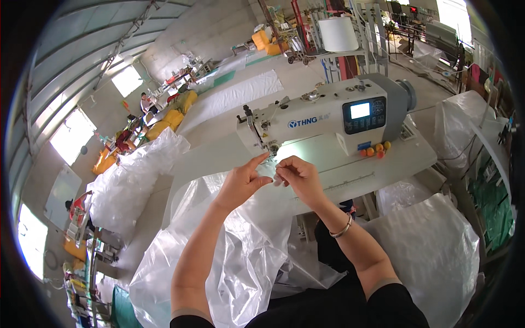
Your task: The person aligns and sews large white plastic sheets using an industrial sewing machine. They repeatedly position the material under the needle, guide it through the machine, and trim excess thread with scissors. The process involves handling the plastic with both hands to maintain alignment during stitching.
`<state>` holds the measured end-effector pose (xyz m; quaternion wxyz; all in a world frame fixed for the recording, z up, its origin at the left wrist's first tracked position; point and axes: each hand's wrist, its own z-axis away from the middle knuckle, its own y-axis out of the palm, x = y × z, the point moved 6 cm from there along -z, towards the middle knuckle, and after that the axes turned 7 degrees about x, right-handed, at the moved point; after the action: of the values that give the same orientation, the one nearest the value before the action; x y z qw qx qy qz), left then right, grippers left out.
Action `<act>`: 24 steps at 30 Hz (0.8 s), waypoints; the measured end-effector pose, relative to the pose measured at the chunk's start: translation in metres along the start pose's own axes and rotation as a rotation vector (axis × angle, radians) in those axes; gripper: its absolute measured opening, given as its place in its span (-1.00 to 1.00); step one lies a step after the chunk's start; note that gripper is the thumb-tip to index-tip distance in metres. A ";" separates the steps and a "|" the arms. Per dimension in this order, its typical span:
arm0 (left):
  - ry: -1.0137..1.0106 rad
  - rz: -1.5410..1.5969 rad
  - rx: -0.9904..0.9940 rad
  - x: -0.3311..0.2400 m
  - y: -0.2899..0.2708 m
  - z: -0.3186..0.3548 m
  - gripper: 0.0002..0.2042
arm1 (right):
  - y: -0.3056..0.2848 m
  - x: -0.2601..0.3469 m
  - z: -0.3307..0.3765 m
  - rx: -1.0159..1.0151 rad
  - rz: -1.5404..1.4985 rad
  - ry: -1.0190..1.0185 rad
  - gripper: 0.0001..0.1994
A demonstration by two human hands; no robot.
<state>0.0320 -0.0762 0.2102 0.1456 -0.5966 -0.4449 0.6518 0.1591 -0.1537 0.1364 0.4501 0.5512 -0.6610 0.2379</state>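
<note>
A white industrial sewing machine (pixel 311 117) with a lit screen stands on a pale table (pixel 361 177). My left hand (pixel 245 180) is raised at its needle end, the index finger reaching up beside the needle area and the thumb held apart from it. Close by on the right, my right hand (pixel 298 177) is closed in a pinch just below the needle area. Whatever is between its fingertips is too small to make out. Clear plastic sheeting (pixel 240 246) drapes from the table over my lap, beneath both forearms.
Small orange and yellow fruits (pixel 375 150) lie by the machine's base. More plastic sheeting is bunched at the left (pixel 136 180) and hangs at the right (pixel 432 257). A large white thread cone (pixel 338 35) stands behind the machine. Other people (pixel 147 104) are farther off at the left.
</note>
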 end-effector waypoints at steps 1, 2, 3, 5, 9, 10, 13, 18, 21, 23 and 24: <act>-0.004 0.030 0.000 -0.003 0.001 -0.002 -0.65 | -0.002 0.003 0.000 0.013 0.026 -0.018 -0.95; -0.010 0.060 0.000 -0.005 0.002 -0.004 -0.68 | -0.003 0.005 0.000 0.021 0.027 -0.018 -0.95; -0.002 -0.012 -0.007 -0.004 0.001 -0.007 -0.73 | -0.004 0.006 -0.001 0.031 0.028 -0.018 -0.95; -0.007 -0.158 -0.028 0.006 -0.008 -0.004 -0.83 | 0.002 0.006 0.000 0.084 -0.044 -0.019 -0.93; 0.131 0.023 -0.230 0.002 -0.041 -0.001 -0.94 | 0.008 -0.047 0.021 0.290 0.058 0.026 -0.86; 0.075 0.034 -0.260 0.002 -0.057 0.004 -0.94 | 0.011 -0.070 0.034 0.366 0.168 0.052 -0.83; 0.038 -0.068 -0.430 0.011 -0.111 0.031 -0.95 | 0.018 -0.103 0.078 0.366 0.653 0.300 -0.85; 0.117 -0.065 -0.496 0.000 -0.145 0.057 -0.93 | 0.041 -0.009 0.096 -0.275 0.809 -0.471 -0.73; 0.113 -0.025 -0.486 -0.010 -0.146 0.067 -0.94 | 0.086 -0.005 0.057 0.156 0.112 -0.089 -0.72; 0.138 -0.003 -0.469 -0.025 -0.144 0.068 -0.94 | 0.118 -0.018 0.028 0.364 -0.422 0.069 -0.66; 0.153 -0.002 -0.455 -0.032 -0.142 0.070 -0.93 | 0.138 -0.020 0.021 0.467 -0.541 0.094 -0.65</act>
<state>-0.0723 -0.0475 0.3303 0.0412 -0.6613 -0.5685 0.4876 0.0220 -0.1217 0.1339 0.3884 0.7828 -0.3977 0.2797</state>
